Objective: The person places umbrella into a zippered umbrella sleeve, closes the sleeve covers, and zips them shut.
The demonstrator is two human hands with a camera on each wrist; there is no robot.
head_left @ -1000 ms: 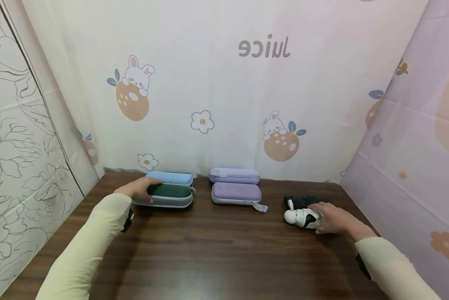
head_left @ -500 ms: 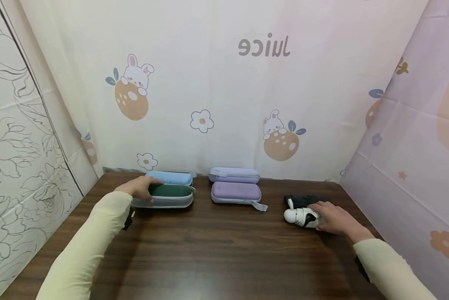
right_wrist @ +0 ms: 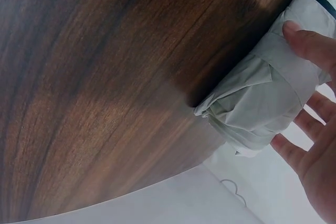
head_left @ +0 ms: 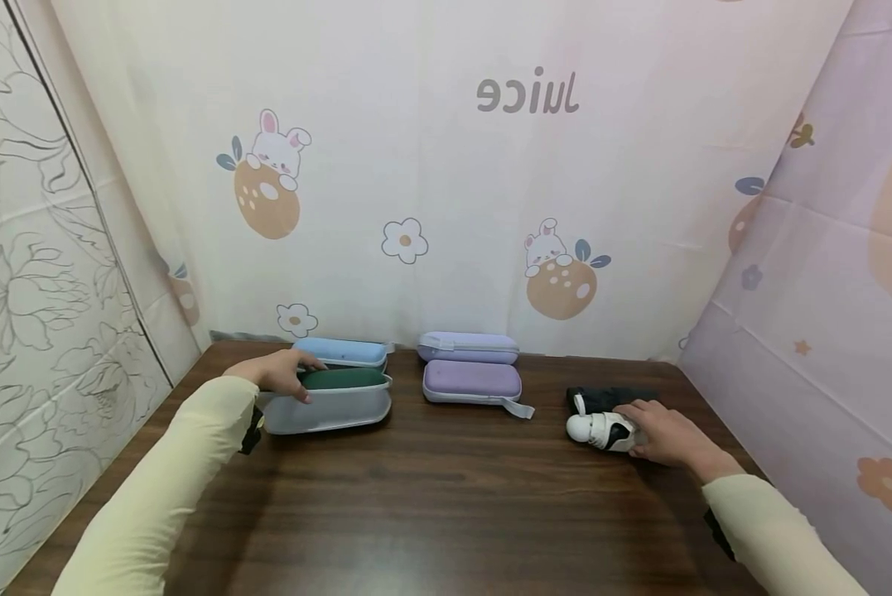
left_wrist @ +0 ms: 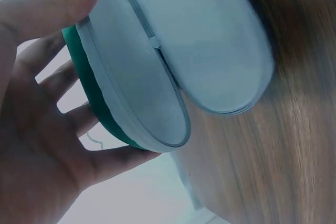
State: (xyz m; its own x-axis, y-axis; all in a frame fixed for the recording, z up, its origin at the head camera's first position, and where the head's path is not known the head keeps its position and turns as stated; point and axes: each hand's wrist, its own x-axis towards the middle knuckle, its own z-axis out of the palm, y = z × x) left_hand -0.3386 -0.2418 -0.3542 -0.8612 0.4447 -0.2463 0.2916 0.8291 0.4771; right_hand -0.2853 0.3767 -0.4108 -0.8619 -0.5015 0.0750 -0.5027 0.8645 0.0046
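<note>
My left hand (head_left: 274, 372) grips a green zip case (head_left: 344, 378) at its left end. Its pale grey inside (head_left: 334, 410) faces the front of the table. In the left wrist view the thumb presses on the grey rim and the fingers lie behind the green shell; a dark seam with a small pale tab (left_wrist: 154, 42) runs between the two spread grey halves (left_wrist: 210, 40). At the right, my right hand (head_left: 669, 434) grips a folded white umbrella (head_left: 600, 432) with a round white handle end. The right wrist view shows the thumb on its gathered fabric (right_wrist: 257, 98).
Behind the green case lies a light blue case (head_left: 341, 352). A pale lilac case (head_left: 470, 348) and a purple case (head_left: 472, 379) with a strap lie mid-table. A black folded umbrella (head_left: 609, 400) is just behind the white one. A patterned curtain (head_left: 446, 165) backs the table (head_left: 446, 513).
The green case has tipped and spread wider, with more of its grey inside showing and its front edge lower in the head view. The right hand stays on the white umbrella.
</note>
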